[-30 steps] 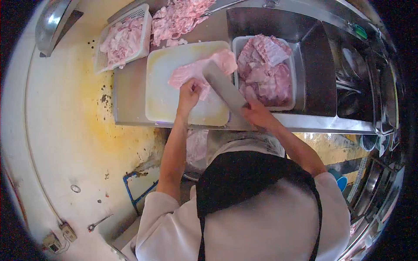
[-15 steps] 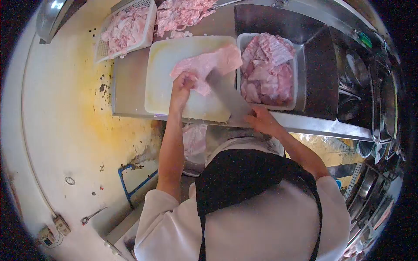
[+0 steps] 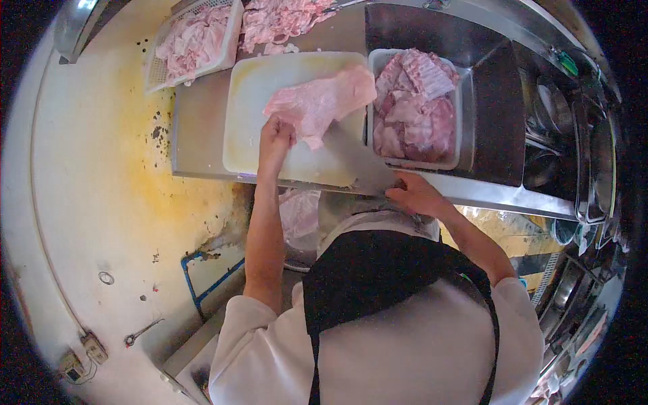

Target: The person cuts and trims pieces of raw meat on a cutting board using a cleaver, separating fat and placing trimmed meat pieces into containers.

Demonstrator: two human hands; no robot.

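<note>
A pale pink slab of meat lies across the white cutting board, its right end reaching the board's edge. My left hand is closed at the slab's lower left edge, with the fingertips partly hidden. In my right hand is a wide-bladed knife, blurred by motion. Its blade slants up and left over the board, the tip end against the slab's lower edge. My fingers hide most of the handle.
Right of the board, a white tub holds ribs and meat cuts beside a dark metal basin. A perforated white basket of trimmings and a loose meat pile are at the back left. Below the counter edge sits more meat.
My left hand has shifted slightly left, and the slab's lower left part lies more spread out. The knife and my right hand have moved slightly right and down.
</note>
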